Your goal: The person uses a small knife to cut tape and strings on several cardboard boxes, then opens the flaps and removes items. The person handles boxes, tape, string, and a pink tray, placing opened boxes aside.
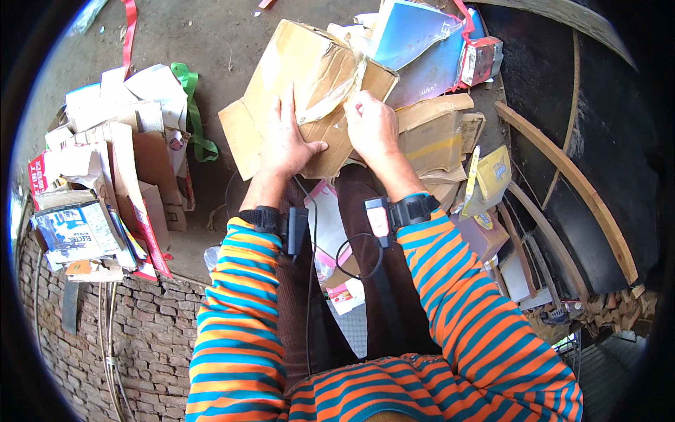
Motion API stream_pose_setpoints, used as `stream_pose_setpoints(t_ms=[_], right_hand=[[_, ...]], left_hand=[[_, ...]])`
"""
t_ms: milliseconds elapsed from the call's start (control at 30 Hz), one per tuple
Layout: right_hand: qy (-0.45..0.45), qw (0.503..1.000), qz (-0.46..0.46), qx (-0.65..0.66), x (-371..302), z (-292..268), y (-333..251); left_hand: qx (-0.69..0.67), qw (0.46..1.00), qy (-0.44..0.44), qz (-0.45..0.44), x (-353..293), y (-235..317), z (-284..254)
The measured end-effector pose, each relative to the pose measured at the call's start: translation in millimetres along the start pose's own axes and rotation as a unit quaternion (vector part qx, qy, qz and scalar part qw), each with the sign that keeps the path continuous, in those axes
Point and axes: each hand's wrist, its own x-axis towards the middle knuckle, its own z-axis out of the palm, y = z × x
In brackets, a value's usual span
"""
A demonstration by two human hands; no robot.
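Note:
A brown cardboard box [281,63], creased and with a flap folded out on its left, is tilted above my knees. My left hand [285,137] lies on its near side, fingers stretched and thumb pointing right, pressing against the cardboard. A whitish, wrinkled strip of packing tape [330,102] runs across the box. At the right end of that strip, my right hand [373,126] is closed, its thumb and forefinger pinched on the tape. The exact grip is partly hidden by the curled fingers.
To the left stands a stack of flattened cartons [116,176], with a green strap [190,105] behind it. Flattened cardboard [432,137] and a blue printed carton [411,42] lie to the right. Curved wooden strips [576,183] lean by a dark panel. A brick surface [155,344] is lower left.

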Motion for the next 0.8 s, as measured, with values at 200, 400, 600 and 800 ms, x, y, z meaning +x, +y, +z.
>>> stream_pose_setpoints(t_ms=[200, 400, 600, 800], right_hand=[[-0.126, 0.944, 0.113, 0.285, 15.5, -1.6, 2.9], [-0.146, 0.956, 0.121, 0.225, 21.2, -11.7, -17.9], [-0.104, 0.985, 0.058, 0.123, 5.0, -20.6, -5.7], [0.031, 0.990, 0.001, 0.134, -18.6, 6.2, 4.7]], left_hand=[[0.005, 1.000, -0.006, -0.006, 1.4, -7.6, -1.0], [-0.019, 1.000, -0.013, 0.015, 9.5, -15.1, -10.5], [-0.002, 1.000, -0.022, 0.006, 10.3, -10.3, -16.1], [-0.007, 1.000, -0.025, -0.011, 10.8, -9.8, -16.4]])
